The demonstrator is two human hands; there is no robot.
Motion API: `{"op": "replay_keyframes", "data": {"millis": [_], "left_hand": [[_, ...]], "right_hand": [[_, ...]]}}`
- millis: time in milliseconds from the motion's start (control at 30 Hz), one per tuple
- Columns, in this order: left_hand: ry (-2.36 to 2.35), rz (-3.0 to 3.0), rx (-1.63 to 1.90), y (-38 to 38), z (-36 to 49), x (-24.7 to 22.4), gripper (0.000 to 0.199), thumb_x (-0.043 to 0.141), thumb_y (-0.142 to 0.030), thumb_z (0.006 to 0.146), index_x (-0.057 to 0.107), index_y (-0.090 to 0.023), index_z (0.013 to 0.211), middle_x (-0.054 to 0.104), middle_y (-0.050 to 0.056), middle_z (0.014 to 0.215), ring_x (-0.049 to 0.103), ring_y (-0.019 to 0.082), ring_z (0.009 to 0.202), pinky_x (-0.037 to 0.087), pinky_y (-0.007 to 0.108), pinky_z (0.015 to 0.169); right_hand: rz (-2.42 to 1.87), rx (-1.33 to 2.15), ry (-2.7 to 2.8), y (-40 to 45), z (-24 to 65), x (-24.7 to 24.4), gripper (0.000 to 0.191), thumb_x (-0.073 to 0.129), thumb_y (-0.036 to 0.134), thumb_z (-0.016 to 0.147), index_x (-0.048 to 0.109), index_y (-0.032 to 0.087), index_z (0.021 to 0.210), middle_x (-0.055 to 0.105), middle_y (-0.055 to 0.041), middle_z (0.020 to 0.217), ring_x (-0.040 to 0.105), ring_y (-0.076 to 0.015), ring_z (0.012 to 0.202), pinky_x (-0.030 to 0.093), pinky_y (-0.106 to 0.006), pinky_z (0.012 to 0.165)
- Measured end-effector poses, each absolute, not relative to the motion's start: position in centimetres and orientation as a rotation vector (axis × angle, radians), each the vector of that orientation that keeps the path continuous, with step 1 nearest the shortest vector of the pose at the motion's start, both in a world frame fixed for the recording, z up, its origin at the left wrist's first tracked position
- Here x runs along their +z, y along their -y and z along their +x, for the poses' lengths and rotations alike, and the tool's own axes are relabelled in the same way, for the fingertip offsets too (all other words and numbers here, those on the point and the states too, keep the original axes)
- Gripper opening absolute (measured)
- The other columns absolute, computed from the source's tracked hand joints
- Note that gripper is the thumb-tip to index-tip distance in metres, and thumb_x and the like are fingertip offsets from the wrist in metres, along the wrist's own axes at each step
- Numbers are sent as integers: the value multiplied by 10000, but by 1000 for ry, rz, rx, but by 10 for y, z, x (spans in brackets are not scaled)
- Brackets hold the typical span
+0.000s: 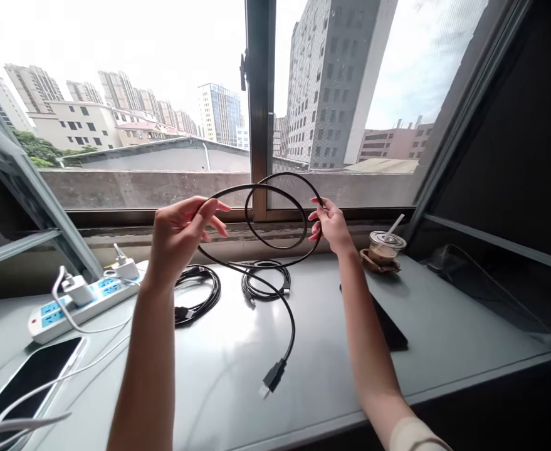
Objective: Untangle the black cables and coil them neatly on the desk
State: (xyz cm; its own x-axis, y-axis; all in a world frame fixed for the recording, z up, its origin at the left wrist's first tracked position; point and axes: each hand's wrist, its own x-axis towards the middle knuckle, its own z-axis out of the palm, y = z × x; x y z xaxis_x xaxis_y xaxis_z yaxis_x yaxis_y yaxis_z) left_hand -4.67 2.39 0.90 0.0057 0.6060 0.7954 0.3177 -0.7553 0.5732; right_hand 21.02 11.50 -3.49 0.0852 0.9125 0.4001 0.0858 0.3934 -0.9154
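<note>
A black HDMI cable (294,322) hangs in loose loops between my two hands, raised above the table. My left hand (181,232) pinches one side of the loops between thumb and index finger, its other fingers spread. On the opposite side, my right hand (329,224) grips the cable with thumb and fingers. One end dangles toward the tabletop, its plug (274,376) pointing down and left; the other end cannot be made out. Behind my hands lie two coiled black cables, one coil (216,294) near my left wrist and another coil (266,294) at the middle.
A white power strip (63,321) with plugged-in chargers and a phone (31,382) with white cords occupy the left. To the right are a black flat object (390,326), partly behind my forearm, and an iced drink cup (384,247) in a holder. A window (162,150) stands behind the table.
</note>
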Motion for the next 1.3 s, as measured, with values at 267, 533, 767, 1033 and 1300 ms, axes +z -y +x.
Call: {"op": "replay_keyframes", "data": {"millis": [267,533,767,1033,1300], "left_hand": [[-1012,2028,1877,-22,-52,7,230,624,-429,808,695,-210,812,679,31,742,467,64,421,356,230,394],[-1133,2250,1758,-23,-27,-1,210,587,-376,840,588,-177,772,635,39,852,578,142,802,437,274,749],[-1053,2065,1850,-19,-7,-7,235,662,-384,784,513,-204,815,527,7,885,433,67,559,377,238,534],[-682,1610,1429,-45,6,-28,228,487,-432,889,473,-205,908,538,-12,782,448,40,475,319,187,411],[-1419,1652,561,-80,5,-84,632,366,-628,856,604,-72,1039,654,145,933,630,166,627,510,273,565]], "right_hand": [[-794,821,1552,-92,202,-25,338,547,452,837,583,230,1089,537,30,737,521,-56,468,479,-183,411],[-589,967,1758,-47,171,-11,443,516,575,836,631,210,1060,550,3,721,435,-48,434,288,-167,336],[-616,851,1689,-43,170,-13,396,699,517,712,675,209,960,512,22,598,349,-50,438,247,-175,363],[-892,659,1566,-47,208,-10,514,830,441,466,752,267,943,610,-45,544,334,-64,350,159,-195,306],[-974,419,1315,-45,200,-8,373,794,455,556,765,269,878,608,-73,608,475,-123,450,177,-219,334]]}}
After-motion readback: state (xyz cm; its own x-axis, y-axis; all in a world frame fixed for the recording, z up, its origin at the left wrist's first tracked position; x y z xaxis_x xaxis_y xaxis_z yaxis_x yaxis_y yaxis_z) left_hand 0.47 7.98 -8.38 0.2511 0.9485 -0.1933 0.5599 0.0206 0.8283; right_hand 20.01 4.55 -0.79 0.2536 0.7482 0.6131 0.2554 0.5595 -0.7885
